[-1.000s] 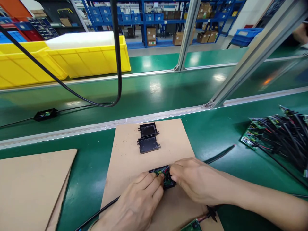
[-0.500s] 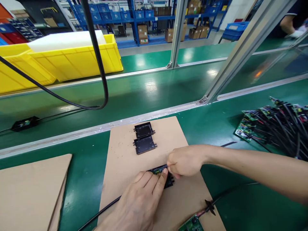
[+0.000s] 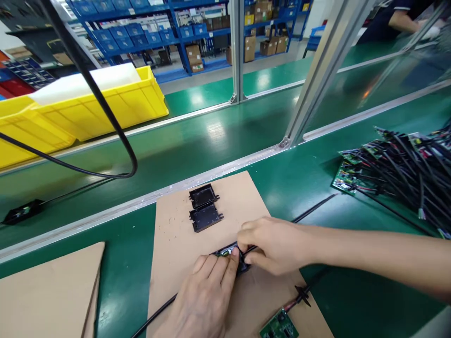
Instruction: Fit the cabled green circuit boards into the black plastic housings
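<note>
A black plastic case (image 3: 244, 267) with a small circuit board (image 3: 224, 253) in it lies on the cardboard sheet (image 3: 172, 249). My left hand (image 3: 206, 293) presses over the case, its thumb at the board's edge and its fingers hiding much of it. At the case's right end, my right hand (image 3: 273, 246) pinches the black cable (image 3: 313, 209) between thumb and fingers. Another black cable (image 3: 155, 314) runs out on the left beneath my left hand. Beyond my hands sit two black case shells (image 3: 203, 196) (image 3: 206, 218), open side up.
A green circuit board (image 3: 279, 326) with a black cable grommet (image 3: 303, 295) lies at the front. Wired boards (image 3: 398, 164) are heaped at right. Cardboard (image 3: 45, 291) lies left. A metal post (image 3: 313, 70), a hanging cable (image 3: 95, 84) and yellow bins (image 3: 120, 110) stand beyond.
My right hand has opened its grip a little and turned at the case's end, and the cable now shows between its fingers. My left hand stays on the case. The view has shifted.
</note>
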Available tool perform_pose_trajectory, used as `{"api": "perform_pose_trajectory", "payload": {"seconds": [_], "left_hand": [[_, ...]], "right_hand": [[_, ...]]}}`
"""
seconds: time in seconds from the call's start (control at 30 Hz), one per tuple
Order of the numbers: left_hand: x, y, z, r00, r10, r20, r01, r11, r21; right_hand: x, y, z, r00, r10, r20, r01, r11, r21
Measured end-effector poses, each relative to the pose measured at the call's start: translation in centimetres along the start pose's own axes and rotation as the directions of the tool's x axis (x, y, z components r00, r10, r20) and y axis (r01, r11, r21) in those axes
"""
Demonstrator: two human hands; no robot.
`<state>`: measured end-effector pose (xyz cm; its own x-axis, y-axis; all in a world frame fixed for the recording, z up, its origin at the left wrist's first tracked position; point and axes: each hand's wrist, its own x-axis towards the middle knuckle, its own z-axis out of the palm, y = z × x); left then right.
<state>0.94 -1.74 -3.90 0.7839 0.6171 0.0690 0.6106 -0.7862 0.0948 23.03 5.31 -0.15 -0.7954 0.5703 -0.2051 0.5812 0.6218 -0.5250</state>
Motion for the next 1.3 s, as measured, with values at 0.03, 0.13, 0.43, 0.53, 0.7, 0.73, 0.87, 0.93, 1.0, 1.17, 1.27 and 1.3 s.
{"api": "perform_pose_trajectory", "payload": {"seconds": [0.03,0.13,0.43,0.53,0.7,0.73,0.87,0.93,1.0,1.17,1.27,1.3], "left_hand": [[0.0,0.1,0.0,1.000,-0.001,-0.007,0.001,1.000,0.011],[-0.1,0.4,-0.1,1.000,-0.009,-0.001,0.009,0.999,0.050],[0.2,0.6,0.0,0.997,-0.030,0.073,0.027,0.999,0.046],[0.3,0.6,-0.2,0.993,-0.079,0.086,0.081,0.997,-0.016],[0.0,0.2,-0.9,0.987,-0.126,0.097,0.144,0.966,-0.213],[-0.2,0.1,-0.9,0.988,-0.127,0.091,0.146,0.957,-0.249],[-0.7,0.0,-0.3,0.990,-0.134,0.052,0.142,0.963,-0.229],[-0.6,0.4,0.1,0.992,-0.115,0.045,0.120,0.984,-0.135],[-0.3,1.0,0.3,0.993,-0.101,0.062,0.101,0.995,-0.011],[0.8,2.2,-0.3,0.982,-0.120,0.147,0.100,0.986,0.137],[0.8,1.9,-1.0,0.972,-0.166,0.164,0.166,0.986,0.009],[0.6,1.6,-1.3,0.970,-0.185,0.159,0.199,0.977,-0.076]], "right_hand": [[-0.5,0.2,0.7,0.995,-0.072,-0.062,0.067,0.994,-0.085],[-1.2,0.6,2.6,0.965,-0.235,-0.119,0.186,0.928,-0.322],[-0.5,-0.2,3.5,0.931,-0.341,-0.128,0.226,0.816,-0.533],[-0.4,-0.6,3.5,0.942,-0.317,-0.113,0.199,0.795,-0.573],[-0.9,0.4,3.3,0.947,-0.286,-0.149,0.181,0.854,-0.487],[-1.0,0.8,3.4,0.944,-0.281,-0.173,0.169,0.861,-0.479],[-1.3,1.6,4.1,0.917,-0.327,-0.226,0.167,0.833,-0.528],[-1.2,1.6,4.6,0.894,-0.382,-0.234,0.195,0.802,-0.565],[-1.1,1.3,4.9,0.873,-0.420,-0.246,0.209,0.780,-0.590],[-1.0,0.9,4.8,0.885,-0.420,-0.203,0.247,0.791,-0.560],[-1.2,1.4,4.8,0.899,-0.387,-0.204,0.258,0.846,-0.466],[-1.3,1.6,5.0,0.898,-0.381,-0.219,0.258,0.860,-0.440]]}}
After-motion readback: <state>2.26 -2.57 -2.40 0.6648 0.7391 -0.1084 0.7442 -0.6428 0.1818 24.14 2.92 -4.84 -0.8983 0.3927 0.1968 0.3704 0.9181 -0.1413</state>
